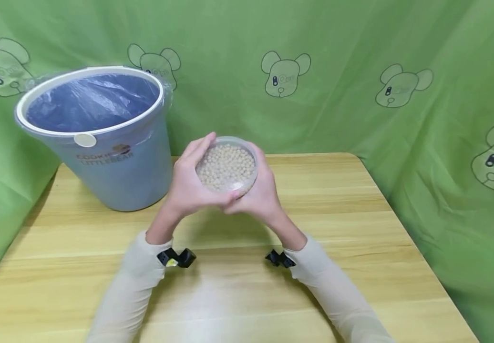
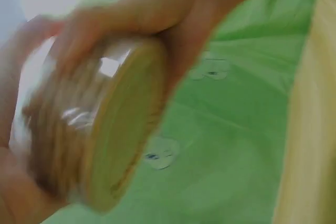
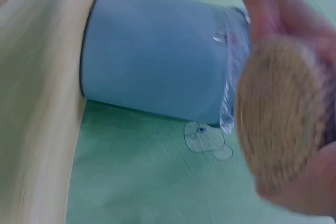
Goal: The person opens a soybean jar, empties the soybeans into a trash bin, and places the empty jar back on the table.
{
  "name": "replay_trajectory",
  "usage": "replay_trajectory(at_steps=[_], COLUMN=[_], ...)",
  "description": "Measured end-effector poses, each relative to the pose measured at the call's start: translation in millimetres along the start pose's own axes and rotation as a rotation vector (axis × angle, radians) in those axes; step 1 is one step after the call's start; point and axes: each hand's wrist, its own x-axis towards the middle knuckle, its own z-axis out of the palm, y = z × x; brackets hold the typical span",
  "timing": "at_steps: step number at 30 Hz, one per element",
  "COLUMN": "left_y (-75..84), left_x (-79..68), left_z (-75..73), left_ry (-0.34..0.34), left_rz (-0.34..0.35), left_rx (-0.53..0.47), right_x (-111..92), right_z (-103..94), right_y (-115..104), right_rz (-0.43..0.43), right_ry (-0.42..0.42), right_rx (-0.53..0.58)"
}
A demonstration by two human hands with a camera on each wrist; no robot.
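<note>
A clear round plastic jar full of small pale beige balls is held up over the table. My left hand grips its left side, and my right hand grips the right side, thumbs meeting at the near edge. Through the transparent top the balls show in the head view. In the left wrist view the jar is blurred and tilted, with a flat yellowish-green round end. The right wrist view shows one round face of the jar, with the balls filling it.
Left of my hands, a blue trash bin with a white rim stands on the table, lined with a clear plastic bag. Wood-grain boards make up the tabletop. A green curtain printed with bear heads surrounds the table's back and sides.
</note>
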Motion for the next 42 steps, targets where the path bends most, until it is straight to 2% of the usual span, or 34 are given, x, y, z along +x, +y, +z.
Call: replay_trajectory(at_steps=[3, 5, 8, 9, 11, 16, 18, 19, 21, 24, 29, 31, 32, 34, 36, 39, 42], left_y=[4.5, 8.0, 9.0, 7.1, -0.5, -21.6, -25.3, -25.7, -24.3, -18.3, -5.6, -3.4, -3.3, -5.1, -11.3, -23.7, -36.1], left_x=[-4.7, -7.1, -6.2, -3.7, 2.2, 11.9, 12.7, 12.9, 12.8, 11.0, 2.8, 0.5, 0.0, 1.3, 5.5, 11.9, 18.0], left_z=[16.3, 24.2, 26.1, 23.5, 13.4, -21.4, -29.2, -31.0, -30.3, -19.9, 16.6, 27.9, 30.2, 27.2, 15.5, -7.0, -24.3], left_ry=[0.137, 0.199, 0.203, 0.176, 0.077, -0.255, -0.325, -0.335, -0.310, -0.187, 0.103, 0.168, 0.173, 0.134, 0.038, -0.122, -0.243], left_rz=[-0.120, -0.185, -0.230, -0.233, -0.207, -0.039, 0.014, 0.029, 0.045, 0.010, -0.193, -0.263, -0.283, -0.305, -0.264, -0.133, 0.015], left_rx=[0.098, 0.157, 0.200, 0.194, 0.171, 0.059, 0.027, 0.016, 0.019, 0.066, 0.200, 0.222, 0.226, 0.221, 0.197, 0.104, -0.004], right_x=[-2, -2, 1, 4, 9, 18, 18, 19, 19, 18, 15, 14, 14, 16, 19, 23, 27], right_z=[8.5, 11.9, 12.3, 11.0, 5.8, -10.1, -12.5, -12.5, -11.6, -7.8, 2.1, 4.7, 4.9, 3.0, -2.4, -13.5, -23.2], right_y=[3, 6, 13, 15, 21, 34, 36, 36, 35, 32, 32, 35, 37, 41, 44, 48, 48], right_rz=[0.026, 0.034, 0.048, 0.052, 0.069, 0.052, 0.036, 0.034, 0.028, 0.024, 0.051, 0.060, 0.060, 0.069, 0.083, 0.091, 0.070], right_ry=[0.094, 0.116, 0.101, 0.085, 0.033, -0.196, -0.274, -0.297, -0.302, -0.219, -0.034, 0.004, 0.011, 0.007, -0.024, -0.108, -0.215], right_rx=[-0.103, -0.129, -0.111, -0.094, -0.037, 0.135, 0.171, 0.183, 0.188, 0.162, 0.019, -0.035, -0.050, -0.050, -0.016, 0.062, 0.139])
